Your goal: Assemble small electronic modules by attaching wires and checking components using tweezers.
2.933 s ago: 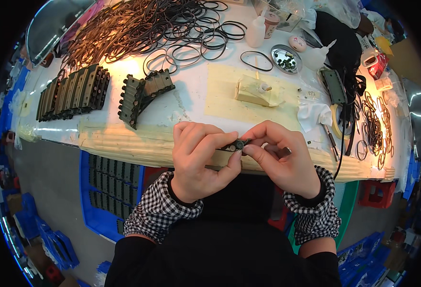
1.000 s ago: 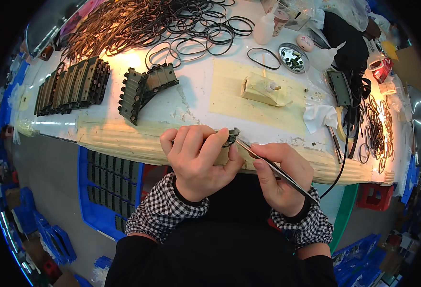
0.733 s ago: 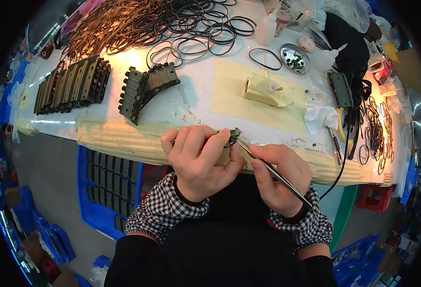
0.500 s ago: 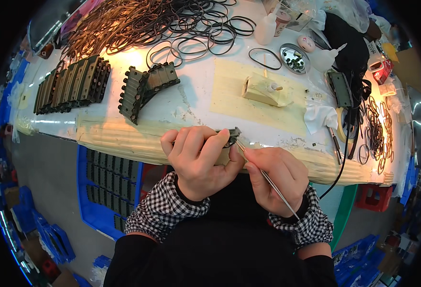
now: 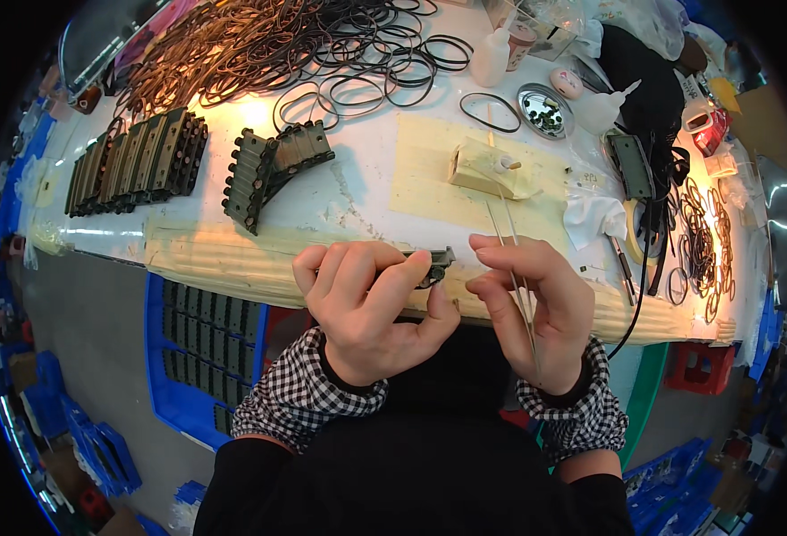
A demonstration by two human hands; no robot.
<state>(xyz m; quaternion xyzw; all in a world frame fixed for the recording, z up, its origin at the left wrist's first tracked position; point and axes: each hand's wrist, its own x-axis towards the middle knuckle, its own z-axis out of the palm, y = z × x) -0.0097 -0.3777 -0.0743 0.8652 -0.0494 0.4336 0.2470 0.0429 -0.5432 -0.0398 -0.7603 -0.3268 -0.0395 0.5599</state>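
Note:
My left hand (image 5: pixel 362 308) is closed round a small dark green ridged part (image 5: pixel 441 266), whose end sticks out past the thumb and forefinger over the table's front edge. Most of that part is hidden by the fingers. To its right, my right hand (image 5: pixel 550 304) keeps metal tweezers (image 5: pixel 512 239) in the palm, their two prongs apart and pointing up and away from me. Its thumb and forefinger are parted, and the tweezers do not touch the green part. Checked cuffs cover both wrists.
Similar green ridged pieces (image 5: pixel 138 165) stand in a row at left, with a few leaning ones (image 5: pixel 259 174) beside them. Black loops (image 5: pixel 322 54) heap behind. A taped block (image 5: pixel 492 170), squeeze bottle (image 5: pixel 490 58) and round dish (image 5: pixel 543 113) of small dark bits lie farther off. A blue crate (image 5: pixel 155 348) sits below.
My right hand has drawn back to the right from the green part and opened at thumb and forefinger. The tweezers now point upward, their prongs apart. The left hand has barely moved.

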